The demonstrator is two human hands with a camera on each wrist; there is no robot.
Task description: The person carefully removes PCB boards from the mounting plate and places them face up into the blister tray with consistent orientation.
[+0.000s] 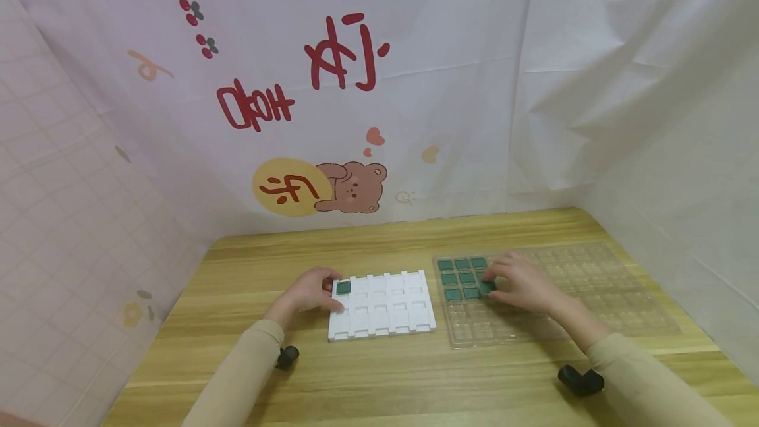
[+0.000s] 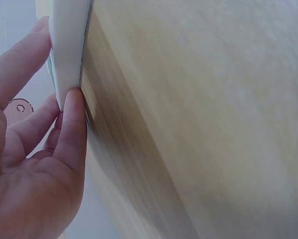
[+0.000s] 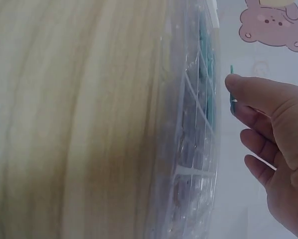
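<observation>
A white tray (image 1: 385,306) with shallow recesses lies on the table; one green square chip (image 1: 343,288) sits in its back left recess. My left hand (image 1: 309,290) holds the tray's left edge, and in the left wrist view the thumb and fingers (image 2: 72,119) are on either side of that edge. To the right lies a clear plastic tray (image 1: 483,331), with several green chips (image 1: 466,278) in its left compartments. Just above it, my right hand (image 1: 522,284) pinches a thin green chip (image 3: 232,89) between thumb and forefinger, seen edge-on in the right wrist view.
The wooden table (image 1: 379,381) meets a patterned white curtain (image 1: 445,84) at the back and sides. A black object (image 1: 287,357) is by the left forearm, another black object (image 1: 581,381) by the right. The clear tray reaches far to the right.
</observation>
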